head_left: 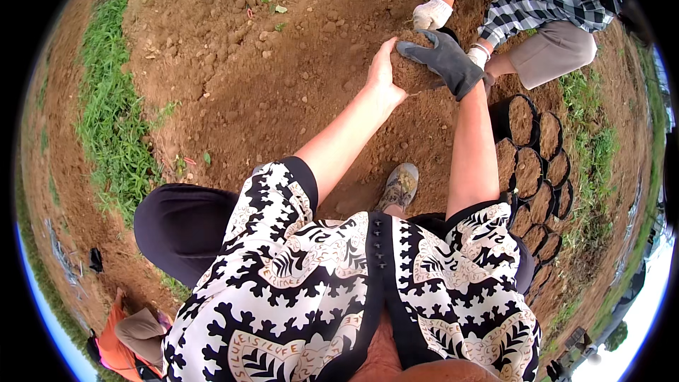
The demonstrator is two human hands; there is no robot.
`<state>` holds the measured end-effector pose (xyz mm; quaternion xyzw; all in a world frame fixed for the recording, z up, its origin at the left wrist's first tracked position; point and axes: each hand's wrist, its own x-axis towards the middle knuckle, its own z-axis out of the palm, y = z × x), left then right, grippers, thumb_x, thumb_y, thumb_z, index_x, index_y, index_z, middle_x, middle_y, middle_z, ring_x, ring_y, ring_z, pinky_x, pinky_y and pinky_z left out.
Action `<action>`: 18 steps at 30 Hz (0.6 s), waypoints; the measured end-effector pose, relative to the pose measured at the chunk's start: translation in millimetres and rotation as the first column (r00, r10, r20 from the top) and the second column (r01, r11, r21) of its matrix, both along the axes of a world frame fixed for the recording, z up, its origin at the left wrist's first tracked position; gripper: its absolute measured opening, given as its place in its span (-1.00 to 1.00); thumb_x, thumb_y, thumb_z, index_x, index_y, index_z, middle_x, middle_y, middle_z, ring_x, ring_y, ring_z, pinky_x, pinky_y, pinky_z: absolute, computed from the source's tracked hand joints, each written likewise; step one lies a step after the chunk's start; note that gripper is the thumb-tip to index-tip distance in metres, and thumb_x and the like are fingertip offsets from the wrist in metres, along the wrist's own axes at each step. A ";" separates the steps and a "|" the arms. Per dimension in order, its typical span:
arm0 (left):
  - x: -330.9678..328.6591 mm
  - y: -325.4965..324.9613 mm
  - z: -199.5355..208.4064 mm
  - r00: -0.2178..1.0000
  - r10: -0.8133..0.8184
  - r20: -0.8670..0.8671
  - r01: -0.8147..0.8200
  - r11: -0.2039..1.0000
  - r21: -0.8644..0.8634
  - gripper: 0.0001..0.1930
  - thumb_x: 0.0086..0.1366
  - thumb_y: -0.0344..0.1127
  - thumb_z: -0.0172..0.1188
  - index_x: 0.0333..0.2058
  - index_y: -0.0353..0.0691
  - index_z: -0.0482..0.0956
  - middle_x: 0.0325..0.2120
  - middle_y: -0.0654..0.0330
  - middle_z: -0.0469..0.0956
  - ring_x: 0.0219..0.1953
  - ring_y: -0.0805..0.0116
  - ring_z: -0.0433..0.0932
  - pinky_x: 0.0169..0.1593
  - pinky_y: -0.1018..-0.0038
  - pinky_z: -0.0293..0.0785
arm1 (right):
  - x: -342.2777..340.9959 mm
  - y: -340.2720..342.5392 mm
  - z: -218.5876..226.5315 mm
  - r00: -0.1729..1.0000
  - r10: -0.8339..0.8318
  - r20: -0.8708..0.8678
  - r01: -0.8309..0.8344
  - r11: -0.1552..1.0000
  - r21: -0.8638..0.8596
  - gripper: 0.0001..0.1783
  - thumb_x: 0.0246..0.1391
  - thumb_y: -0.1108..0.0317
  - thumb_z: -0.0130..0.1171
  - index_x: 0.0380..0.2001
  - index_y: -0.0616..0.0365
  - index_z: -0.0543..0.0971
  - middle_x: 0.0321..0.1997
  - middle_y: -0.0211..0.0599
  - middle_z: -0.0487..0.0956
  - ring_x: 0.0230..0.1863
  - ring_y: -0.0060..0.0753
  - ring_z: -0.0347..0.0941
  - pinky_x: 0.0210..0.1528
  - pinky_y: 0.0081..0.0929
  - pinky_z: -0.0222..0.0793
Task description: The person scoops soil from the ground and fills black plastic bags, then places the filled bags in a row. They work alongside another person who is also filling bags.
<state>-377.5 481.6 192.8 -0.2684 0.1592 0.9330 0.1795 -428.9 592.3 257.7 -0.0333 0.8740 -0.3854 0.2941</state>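
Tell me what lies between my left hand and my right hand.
Soil lies between your bare left hand and gloved right hand, as the head view shows.

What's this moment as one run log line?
left hand: bare, cupping soil | right hand: gray-gloved, same soil | ahead: co-worker's white-gloved hand | right: filled black containers

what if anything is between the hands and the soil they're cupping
A dark grey glove covers the right hand, separating it from the soil; nothing visible stands between the bare left hand and the soil.
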 end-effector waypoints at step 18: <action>120.4 -106.7 -112.4 0.716 0.158 0.680 0.390 0.717 -0.577 -0.38 0.38 0.10 -0.12 0.29 -0.06 0.05 0.28 0.11 0.03 0.23 0.08 0.17 0.09 -0.01 0.28 | -6.0 1.5 -154.7 0.977 0.166 0.134 -0.154 0.983 -0.098 -0.24 0.13 -0.29 -0.10 0.23 -0.03 0.28 0.28 -0.26 0.29 0.25 -0.14 0.23 0.26 -0.11 0.17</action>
